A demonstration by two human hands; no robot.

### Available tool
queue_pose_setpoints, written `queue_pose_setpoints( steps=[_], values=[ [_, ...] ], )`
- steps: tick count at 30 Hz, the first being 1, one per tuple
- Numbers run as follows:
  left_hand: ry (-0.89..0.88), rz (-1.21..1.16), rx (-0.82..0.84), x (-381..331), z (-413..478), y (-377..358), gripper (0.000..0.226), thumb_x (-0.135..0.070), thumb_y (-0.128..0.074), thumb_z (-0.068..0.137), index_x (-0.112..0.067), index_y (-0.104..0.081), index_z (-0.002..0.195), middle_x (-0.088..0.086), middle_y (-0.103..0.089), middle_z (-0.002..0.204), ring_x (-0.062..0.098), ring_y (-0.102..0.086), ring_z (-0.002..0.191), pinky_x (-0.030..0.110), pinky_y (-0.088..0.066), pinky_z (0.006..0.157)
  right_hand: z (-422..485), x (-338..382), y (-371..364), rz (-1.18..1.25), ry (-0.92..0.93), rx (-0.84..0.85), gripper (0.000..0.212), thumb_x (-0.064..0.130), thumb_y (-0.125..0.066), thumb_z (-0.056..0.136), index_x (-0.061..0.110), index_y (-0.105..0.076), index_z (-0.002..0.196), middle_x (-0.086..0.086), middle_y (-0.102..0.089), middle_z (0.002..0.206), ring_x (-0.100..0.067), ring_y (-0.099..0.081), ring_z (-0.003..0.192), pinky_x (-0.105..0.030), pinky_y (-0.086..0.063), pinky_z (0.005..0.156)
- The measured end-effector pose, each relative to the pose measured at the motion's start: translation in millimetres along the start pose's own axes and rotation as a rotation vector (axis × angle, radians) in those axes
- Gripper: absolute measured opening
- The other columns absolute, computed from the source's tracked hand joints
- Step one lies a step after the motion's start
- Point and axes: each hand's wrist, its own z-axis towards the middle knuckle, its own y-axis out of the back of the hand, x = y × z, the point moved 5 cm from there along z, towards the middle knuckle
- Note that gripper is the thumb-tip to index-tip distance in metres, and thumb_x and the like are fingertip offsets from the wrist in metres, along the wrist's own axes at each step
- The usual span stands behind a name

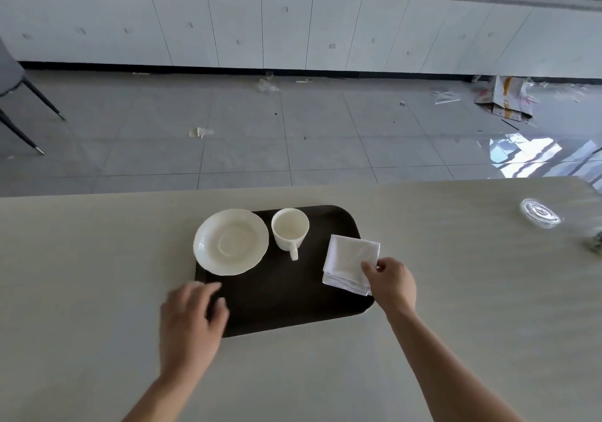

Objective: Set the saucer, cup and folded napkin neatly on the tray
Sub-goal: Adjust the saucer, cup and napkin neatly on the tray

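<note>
A dark brown tray [286,294] lies on the pale table. A cream saucer [230,241] sits at the tray's far left, its rim overhanging the tray edge. Right of it stands a cream cup [290,228], upright, handle pointing toward me. A folded white napkin [350,262] lies over the tray's right edge. My right hand [391,283] pinches the napkin's near right corner between thumb and fingers. My left hand [192,320] hovers blurred over the tray's near left corner, fingers apart, holding nothing.
A clear plastic lid [540,213] and a small dark item [596,242] lie at the table's far right. Beyond the table's far edge are a tiled floor with scattered litter, white cabinets and a chair leg [19,135] at left.
</note>
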Motion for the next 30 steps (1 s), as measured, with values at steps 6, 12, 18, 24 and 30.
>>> queue_pose_setpoints(
  steps=[6,12,18,24,30],
  values=[
    [-0.247,-0.227,0.225,-145.2,-8.1,-53.7,0.022,-0.024,-0.058,0.088,-0.013,-0.069,0.103,0.002,-0.065,0.086,0.021,-0.060,0.079,0.035,-0.051,0.068,1.7,-0.8,1.8,0.005,0.076,0.021,0.026,0.028,-0.065,0.084,0.014,-0.057,0.064,-0.005,-0.064,0.070,-0.022,-0.055,0.060,-0.027,-0.031,0.049],
    [0.043,-0.192,0.320,-176.9,12.8,-99.3,0.027,-0.029,-0.047,0.097,-0.008,-0.061,0.107,0.007,-0.060,0.095,0.024,-0.060,0.083,0.025,-0.036,0.067,9.1,-3.2,2.1,0.003,0.122,0.038,0.026,0.027,-0.068,0.082,0.017,-0.054,0.063,-0.006,-0.063,0.071,-0.023,-0.052,0.061,-0.025,-0.029,0.048],
    [0.200,-0.148,0.375,-171.9,25.1,-115.5,0.030,-0.031,-0.051,0.096,-0.007,-0.065,0.105,0.011,-0.065,0.101,0.028,-0.061,0.095,0.035,-0.046,0.079,10.4,-4.7,-0.2,0.035,0.155,0.038,0.025,0.026,-0.069,0.084,0.017,-0.055,0.066,-0.005,-0.062,0.072,-0.023,-0.052,0.063,-0.028,-0.032,0.056],
    [0.419,-0.245,0.412,-167.7,23.6,-116.6,0.015,-0.021,-0.063,0.083,-0.013,-0.069,0.072,-0.004,-0.064,0.065,0.012,-0.054,0.059,0.026,-0.040,0.051,10.3,4.0,0.2,0.040,0.270,0.023,0.016,0.026,-0.068,0.087,0.012,-0.069,0.080,-0.001,-0.063,0.080,-0.023,-0.057,0.069,-0.029,-0.038,0.058],
    [0.578,-0.391,0.309,-161.0,12.7,-113.4,0.015,-0.019,-0.068,0.082,-0.017,-0.068,0.097,-0.003,-0.068,0.093,0.014,-0.059,0.083,0.026,-0.044,0.071,12.7,11.0,2.4,0.029,0.352,0.114,0.026,0.031,-0.070,0.088,0.021,-0.068,0.112,0.003,-0.068,0.090,-0.019,-0.063,0.079,-0.030,-0.049,0.067]
  ],
)
